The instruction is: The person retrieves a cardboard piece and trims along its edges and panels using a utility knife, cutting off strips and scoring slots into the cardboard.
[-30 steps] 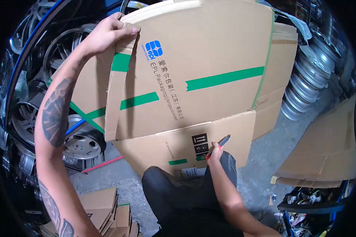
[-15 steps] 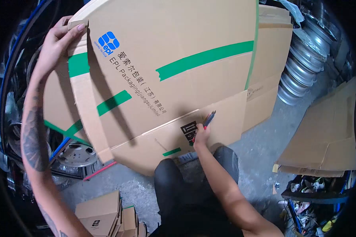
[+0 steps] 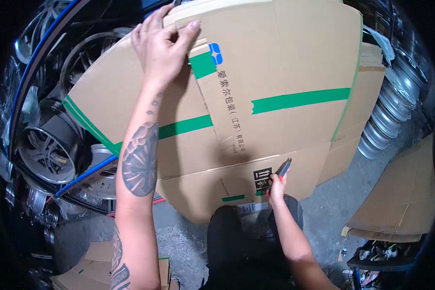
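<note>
A large sheet of cardboard (image 3: 304,53) leans before my legs, printed with black lettering and a blue logo and crossed by green tape. My left hand (image 3: 164,43) is closed near its top edge, thumb in front, on a narrow cardboard strip (image 3: 212,87) with a piece of green tape. This strip lies across the sheet and covers part of the logo. Low on the right, my right hand (image 3: 277,187) is closed around a red and dark utility knife (image 3: 285,167), its tip pointing up and away. The knife is over the sheet's lower panel, beside the black printed symbols.
Silver wheel rims (image 3: 382,121) are stacked at the right, and a wheel (image 3: 48,150) lies among others on a blue-edged rack at the left. More cardboard (image 3: 396,193) leans at the right. Folded cardboard (image 3: 89,268) lies on the floor (image 3: 183,241) at lower left.
My left hand has swung right with the cardboard strip, which now overlaps the printing. My right hand and the knife sit lower and further right in view, which has itself shifted.
</note>
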A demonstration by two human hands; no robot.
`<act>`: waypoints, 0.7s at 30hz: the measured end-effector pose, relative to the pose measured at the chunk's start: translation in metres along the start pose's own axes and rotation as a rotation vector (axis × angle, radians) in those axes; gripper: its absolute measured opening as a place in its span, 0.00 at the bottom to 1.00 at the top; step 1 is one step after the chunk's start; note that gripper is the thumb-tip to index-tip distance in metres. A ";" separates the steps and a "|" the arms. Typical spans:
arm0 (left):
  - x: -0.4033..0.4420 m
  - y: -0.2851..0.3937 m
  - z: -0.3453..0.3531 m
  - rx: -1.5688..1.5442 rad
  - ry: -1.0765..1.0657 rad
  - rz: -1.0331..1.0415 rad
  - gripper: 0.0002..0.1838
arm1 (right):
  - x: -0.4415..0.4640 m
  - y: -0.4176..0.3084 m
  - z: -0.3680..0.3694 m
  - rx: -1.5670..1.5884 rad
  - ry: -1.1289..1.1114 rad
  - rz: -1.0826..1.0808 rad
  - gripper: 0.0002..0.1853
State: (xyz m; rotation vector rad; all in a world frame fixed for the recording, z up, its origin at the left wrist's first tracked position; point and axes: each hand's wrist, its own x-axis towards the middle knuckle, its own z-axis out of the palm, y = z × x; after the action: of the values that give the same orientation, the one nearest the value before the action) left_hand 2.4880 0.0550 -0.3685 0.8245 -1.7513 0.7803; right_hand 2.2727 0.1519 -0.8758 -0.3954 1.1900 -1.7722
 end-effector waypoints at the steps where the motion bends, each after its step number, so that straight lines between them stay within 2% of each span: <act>1: -0.001 0.001 0.001 -0.011 0.027 0.012 0.18 | 0.000 -0.006 -0.002 0.001 -0.003 0.008 0.34; 3: -0.003 0.002 0.008 0.002 0.119 0.060 0.17 | -0.024 -0.048 0.012 0.019 0.024 0.022 0.31; 5: -0.006 -0.010 0.012 0.009 0.095 0.073 0.20 | -0.034 -0.054 0.029 0.015 -0.015 -0.190 0.26; 6: -0.007 -0.014 0.015 0.013 0.084 0.079 0.22 | -0.042 -0.060 0.045 0.076 -0.153 -0.361 0.24; 7: -0.007 -0.018 0.020 0.011 0.130 0.087 0.21 | -0.055 -0.078 0.068 -0.037 -0.209 -0.443 0.24; 8: -0.007 -0.022 0.025 0.011 0.177 0.098 0.23 | -0.066 -0.092 0.089 0.100 -0.361 -0.323 0.25; 9: -0.006 -0.024 0.028 0.010 0.226 0.111 0.28 | -0.078 -0.117 0.111 -0.077 -0.377 -0.357 0.25; 11: -0.006 -0.026 0.028 0.014 0.222 0.083 0.23 | -0.071 -0.135 0.145 0.005 -0.510 -0.228 0.26; 13: -0.005 -0.023 0.031 -0.002 0.229 0.060 0.22 | -0.058 -0.137 0.154 0.227 -0.590 -0.007 0.24; 16: -0.006 -0.020 0.032 -0.021 0.293 0.058 0.22 | -0.057 -0.132 0.162 0.108 -0.580 -0.244 0.23; 19: -0.006 -0.019 0.031 -0.191 0.280 -0.042 0.19 | -0.053 -0.131 0.157 -0.070 -0.536 -0.197 0.22; 21: -0.006 -0.026 0.034 -0.264 0.346 -0.010 0.16 | -0.047 -0.128 0.159 -0.044 -0.488 -0.274 0.15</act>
State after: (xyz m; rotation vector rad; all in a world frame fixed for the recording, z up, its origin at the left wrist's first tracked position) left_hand 2.4938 0.0142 -0.3808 0.4871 -1.4981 0.6251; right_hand 2.3391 0.1154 -0.6807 -0.9937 0.8542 -1.7384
